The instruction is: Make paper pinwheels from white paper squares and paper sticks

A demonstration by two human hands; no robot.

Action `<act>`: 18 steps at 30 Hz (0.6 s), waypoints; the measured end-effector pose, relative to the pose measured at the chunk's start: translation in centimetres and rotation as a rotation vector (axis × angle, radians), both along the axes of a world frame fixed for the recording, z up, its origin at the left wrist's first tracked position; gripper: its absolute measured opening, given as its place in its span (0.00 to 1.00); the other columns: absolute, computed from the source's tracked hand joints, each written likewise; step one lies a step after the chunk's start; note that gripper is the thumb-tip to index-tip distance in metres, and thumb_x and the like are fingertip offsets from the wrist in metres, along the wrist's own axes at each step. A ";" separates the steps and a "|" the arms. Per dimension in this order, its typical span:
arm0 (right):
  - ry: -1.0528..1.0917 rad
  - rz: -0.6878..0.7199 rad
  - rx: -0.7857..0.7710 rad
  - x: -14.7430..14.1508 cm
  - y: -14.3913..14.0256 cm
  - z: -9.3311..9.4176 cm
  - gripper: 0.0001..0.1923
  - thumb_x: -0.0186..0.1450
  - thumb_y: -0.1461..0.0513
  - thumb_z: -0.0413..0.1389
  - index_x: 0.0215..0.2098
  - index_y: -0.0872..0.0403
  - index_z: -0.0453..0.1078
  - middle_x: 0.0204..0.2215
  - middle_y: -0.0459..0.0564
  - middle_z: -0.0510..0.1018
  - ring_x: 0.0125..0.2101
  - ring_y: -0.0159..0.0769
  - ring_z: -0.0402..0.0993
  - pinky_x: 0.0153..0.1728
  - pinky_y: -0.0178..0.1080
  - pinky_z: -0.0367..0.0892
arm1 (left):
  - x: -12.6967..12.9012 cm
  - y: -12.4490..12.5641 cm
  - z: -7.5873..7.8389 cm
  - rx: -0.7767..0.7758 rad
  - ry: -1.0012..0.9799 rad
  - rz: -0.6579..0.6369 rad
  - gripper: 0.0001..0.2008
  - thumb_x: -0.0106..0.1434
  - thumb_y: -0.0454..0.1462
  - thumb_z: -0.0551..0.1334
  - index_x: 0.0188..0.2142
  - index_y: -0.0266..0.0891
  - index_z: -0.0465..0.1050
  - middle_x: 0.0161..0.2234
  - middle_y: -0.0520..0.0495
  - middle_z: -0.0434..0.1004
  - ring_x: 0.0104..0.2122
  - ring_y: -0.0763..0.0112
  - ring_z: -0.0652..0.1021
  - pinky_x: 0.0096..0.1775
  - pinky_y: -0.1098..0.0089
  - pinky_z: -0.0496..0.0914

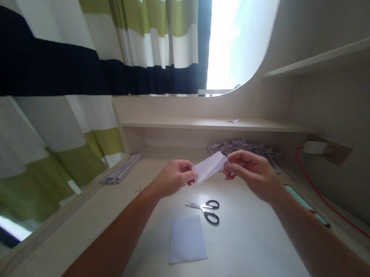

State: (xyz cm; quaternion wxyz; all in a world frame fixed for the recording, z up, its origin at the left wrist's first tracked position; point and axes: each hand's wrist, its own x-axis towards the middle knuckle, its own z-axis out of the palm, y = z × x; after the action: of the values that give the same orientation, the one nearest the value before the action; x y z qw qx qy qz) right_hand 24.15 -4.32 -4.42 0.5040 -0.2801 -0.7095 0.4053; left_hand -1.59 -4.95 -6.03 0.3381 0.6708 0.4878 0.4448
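Observation:
A folded piece of white paper (pixel 210 167) is held up above the desk between my two hands. My left hand (pixel 178 177) pinches its left end between thumb and fingers. At the upper right corner, my right hand (pixel 248 170) has its thumb and fingers closed on the same paper. Below them on the desk lie scissors (pixel 204 208) with black handles, their blades slightly apart and pointing left. Nearer to me a flat white sheet of paper (pixel 187 239) rests on the desk.
A bundle of paper strips (pixel 122 169) lies at the left, and a heap of folded paper pieces (pixel 242 147) under the shelf (pixel 184 122). A phone (pixel 306 206) is on the right, near a charger (pixel 315 147) with a red cable (pixel 327 207). Patterned curtains (pixel 71 78) hang at left.

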 end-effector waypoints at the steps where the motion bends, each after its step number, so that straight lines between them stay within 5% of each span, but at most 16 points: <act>1: -0.020 0.016 -0.007 -0.4 -0.1 -0.3 0.13 0.64 0.54 0.68 0.38 0.54 0.77 0.28 0.50 0.83 0.27 0.35 0.80 0.29 0.36 0.77 | -1.6 -0.3 -0.6 0.029 0.022 0.107 0.07 0.54 0.41 0.70 0.28 0.40 0.82 0.24 0.46 0.80 0.24 0.63 0.78 0.28 0.67 0.69; 4: -0.093 0.065 -0.019 -1.9 -0.1 -1.4 0.13 0.64 0.53 0.68 0.36 0.54 0.77 0.27 0.51 0.83 0.27 0.36 0.80 0.30 0.36 0.77 | -8.4 -1.7 -1.6 0.177 0.068 0.603 0.12 0.54 0.41 0.72 0.38 0.41 0.81 0.29 0.46 0.78 0.35 0.56 0.79 0.40 0.62 0.71; 7: -0.185 0.090 -0.001 -4.7 0.8 -2.4 0.13 0.64 0.53 0.66 0.36 0.55 0.77 0.28 0.53 0.83 0.28 0.39 0.80 0.31 0.39 0.76 | -15.8 -3.7 -1.3 0.320 0.091 1.066 0.31 0.58 0.39 0.71 0.61 0.39 0.68 0.53 0.35 0.74 0.57 0.44 0.72 0.57 0.51 0.65; 9: -0.274 0.100 0.059 -7.6 1.6 -2.6 0.10 0.65 0.55 0.63 0.36 0.54 0.77 0.28 0.52 0.83 0.28 0.39 0.80 0.31 0.40 0.75 | -19.8 -4.4 -0.7 0.355 0.097 1.253 0.41 0.59 0.39 0.72 0.68 0.37 0.57 0.62 0.29 0.66 0.64 0.41 0.64 0.63 0.47 0.60; 11: -0.362 0.112 0.157 -11.2 2.4 -2.2 0.07 0.64 0.59 0.59 0.35 0.54 0.77 0.26 0.50 0.82 0.26 0.38 0.79 0.30 0.39 0.73 | -22.7 -4.3 0.0 0.322 0.088 1.344 0.42 0.61 0.42 0.72 0.69 0.35 0.55 0.61 0.29 0.67 0.61 0.41 0.69 0.61 0.43 0.63; 12: -0.375 0.121 0.180 -13.1 2.8 -1.9 0.06 0.62 0.61 0.59 0.35 0.54 0.78 0.26 0.48 0.82 0.26 0.37 0.78 0.29 0.38 0.72 | -23.8 -4.0 0.3 0.287 0.084 1.347 0.35 0.65 0.43 0.70 0.67 0.37 0.60 0.60 0.33 0.70 0.58 0.46 0.73 0.58 0.43 0.68; 14: -0.392 0.137 0.212 -16.7 3.3 -0.9 0.06 0.60 0.64 0.57 0.32 0.54 0.78 0.22 0.46 0.80 0.24 0.35 0.76 0.27 0.35 0.68 | -25.6 -3.1 0.9 0.221 0.066 1.307 0.21 0.71 0.43 0.65 0.59 0.38 0.71 0.58 0.39 0.73 0.53 0.55 0.78 0.52 0.50 0.75; 18: -0.409 0.155 0.274 -22.7 4.1 1.4 0.07 0.57 0.67 0.57 0.30 0.53 0.77 0.21 0.45 0.79 0.22 0.33 0.73 0.25 0.33 0.63 | -27.4 -2.1 1.1 0.181 -0.040 1.151 0.19 0.71 0.43 0.65 0.58 0.37 0.72 0.56 0.40 0.75 0.51 0.56 0.79 0.50 0.52 0.77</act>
State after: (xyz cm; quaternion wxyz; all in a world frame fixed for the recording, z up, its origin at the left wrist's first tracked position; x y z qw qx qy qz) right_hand 1.46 -0.22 -3.00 0.3507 -0.2302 -0.8642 0.2779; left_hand -29.00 -7.08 -4.89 -0.0074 0.3155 0.7273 0.6094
